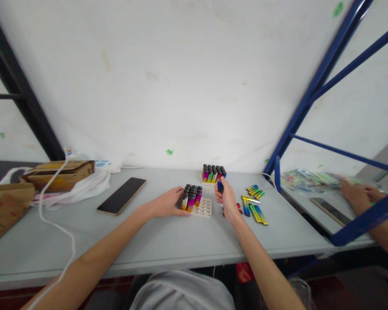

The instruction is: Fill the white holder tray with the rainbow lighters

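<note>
A white tray with round holes sits in front of me, its left part filled with upright black-topped lighters in gold, pink and purple. My left hand is at the tray's left side, thumb in front and fingers behind, gripping that end. Just right of the tray, my right hand is closed around a blue lighter, raised above the table. Some red pieces lie partly hidden under this hand. Further right lie several loose blue, green and gold lighters.
A second block of upright lighters stands at the back near the wall. A phone lies left, beside a cardboard box, plastic bags and a white cable. A blue metal frame rises right; beyond it another person's hands work.
</note>
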`<state>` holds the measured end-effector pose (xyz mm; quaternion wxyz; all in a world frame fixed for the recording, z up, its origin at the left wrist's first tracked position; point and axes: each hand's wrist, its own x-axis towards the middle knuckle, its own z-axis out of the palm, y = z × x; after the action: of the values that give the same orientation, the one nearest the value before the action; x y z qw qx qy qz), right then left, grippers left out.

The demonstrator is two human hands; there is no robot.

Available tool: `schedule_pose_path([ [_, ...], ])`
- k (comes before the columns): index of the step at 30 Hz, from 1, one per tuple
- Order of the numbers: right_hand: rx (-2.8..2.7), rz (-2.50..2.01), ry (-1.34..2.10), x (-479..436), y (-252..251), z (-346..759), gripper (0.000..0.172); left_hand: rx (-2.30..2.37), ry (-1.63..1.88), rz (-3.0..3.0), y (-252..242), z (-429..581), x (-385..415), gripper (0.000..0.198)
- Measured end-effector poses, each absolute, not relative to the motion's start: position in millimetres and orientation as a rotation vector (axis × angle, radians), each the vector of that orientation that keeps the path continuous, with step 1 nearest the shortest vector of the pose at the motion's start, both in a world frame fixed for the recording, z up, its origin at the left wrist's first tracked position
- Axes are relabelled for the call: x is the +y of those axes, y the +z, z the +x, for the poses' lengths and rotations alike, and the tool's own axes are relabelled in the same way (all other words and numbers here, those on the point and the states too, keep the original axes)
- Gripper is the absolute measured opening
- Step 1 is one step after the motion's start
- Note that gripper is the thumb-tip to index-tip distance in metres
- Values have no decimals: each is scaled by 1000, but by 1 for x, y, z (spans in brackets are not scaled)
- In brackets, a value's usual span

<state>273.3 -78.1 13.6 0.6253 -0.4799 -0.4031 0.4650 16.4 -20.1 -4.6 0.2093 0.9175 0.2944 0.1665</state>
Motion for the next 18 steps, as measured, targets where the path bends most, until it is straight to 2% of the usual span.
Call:
schedule_pose_path([
  [4,-1072,-1062,1072,-77,11,272,64,814,467,2554,-7,16,-19,79],
  [12,-1096,-1220,993,-83,8,271,55,821,479,2556,-7,16,-19,80],
  [18,-1181,-1085,1035,-80,14,271,63,821,463,2564,-5,17,-20,77],
])
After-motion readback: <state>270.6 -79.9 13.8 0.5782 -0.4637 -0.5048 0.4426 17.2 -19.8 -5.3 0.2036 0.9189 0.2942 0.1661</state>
